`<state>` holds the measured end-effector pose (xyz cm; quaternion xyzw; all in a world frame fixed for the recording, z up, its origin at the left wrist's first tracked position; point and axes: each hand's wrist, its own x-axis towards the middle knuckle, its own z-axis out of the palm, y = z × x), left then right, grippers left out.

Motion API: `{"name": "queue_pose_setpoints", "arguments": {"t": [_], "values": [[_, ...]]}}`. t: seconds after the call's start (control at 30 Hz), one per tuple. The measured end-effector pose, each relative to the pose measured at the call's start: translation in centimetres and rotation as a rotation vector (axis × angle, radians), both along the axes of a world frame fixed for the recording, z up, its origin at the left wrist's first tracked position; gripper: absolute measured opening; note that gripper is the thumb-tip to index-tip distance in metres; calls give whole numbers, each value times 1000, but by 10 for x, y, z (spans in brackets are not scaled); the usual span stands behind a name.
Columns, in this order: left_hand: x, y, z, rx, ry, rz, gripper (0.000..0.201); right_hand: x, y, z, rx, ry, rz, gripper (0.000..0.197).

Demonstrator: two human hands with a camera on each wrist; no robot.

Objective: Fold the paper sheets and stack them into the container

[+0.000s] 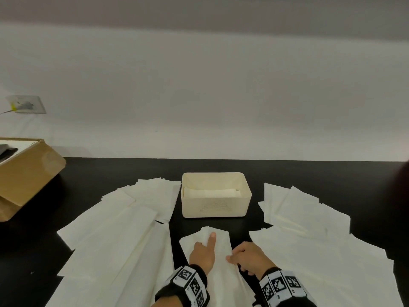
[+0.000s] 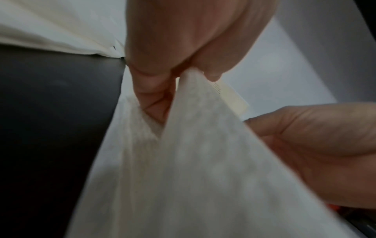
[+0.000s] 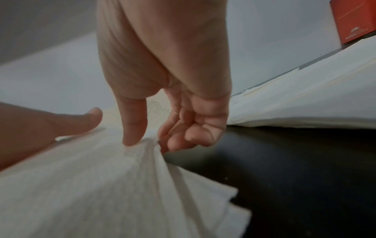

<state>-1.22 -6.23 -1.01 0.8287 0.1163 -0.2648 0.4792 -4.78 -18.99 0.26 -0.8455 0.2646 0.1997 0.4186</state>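
Note:
A white paper sheet (image 1: 222,251) lies lengthwise on the black table in front of a cream container (image 1: 215,209), which holds folded sheets (image 1: 210,192). My left hand (image 1: 204,251) has its index finger stretched out on top of the sheet. In the left wrist view the paper (image 2: 193,161) rises into the pinch of the left hand (image 2: 183,40). My right hand (image 1: 247,255) pinches the sheet's right edge; the right wrist view shows its thumb on top of the paper (image 3: 101,185) and its fingers (image 3: 193,132) curled under the edge.
Several loose sheets fan out on the left (image 1: 115,235) and on the right (image 1: 309,240) of the work spot. A cardboard box (image 1: 24,176) stands at the far left. A red box (image 3: 352,21) stands at the far right by the wall.

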Motion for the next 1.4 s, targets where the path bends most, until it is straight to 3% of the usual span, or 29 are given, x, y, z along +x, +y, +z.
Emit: {"name": "queue_pose_setpoints", "arguments": {"t": [0.07, 0.17, 0.37, 0.57, 0.63, 0.73, 0.87, 0.97, 1.07, 1.23, 1.33, 1.4], "values": [[0, 4, -1, 24, -37, 11, 71, -2, 0, 1, 57, -40, -30, 12], [0, 8, -1, 11, -129, 12, 61, -4, -2, -1, 155, -62, -91, 29], [0, 10, 11, -161, -192, 1, 27, -6, -4, 11, 265, -81, -40, 17], [5, 12, 13, -339, -104, 115, 44, -8, -8, 12, 454, -81, 5, 61], [8, 14, 9, -301, -106, 134, 47, -9, -8, 9, 406, -39, 61, 68], [14, 21, -3, -136, -136, 120, 50, -9, -7, 3, 237, 12, 75, 63], [21, 32, -10, 74, -234, 62, 36, -10, -5, -4, 100, 19, 62, 67], [28, 38, -11, 241, -287, -74, 31, -11, 3, -6, -55, 15, 94, 79], [33, 40, -12, 424, -310, -205, 39, -10, 9, -6, -172, 63, 124, 76], [38, 36, -3, 615, -357, -242, 55, -8, 18, -4, -236, 127, 207, 46], [41, 36, 2, 579, -366, -274, 82, -7, 18, -1, -267, 22, 300, 26], [41, 37, 8, 418, -347, -254, 102, -7, 11, 5, -262, -84, 318, 32]]}}
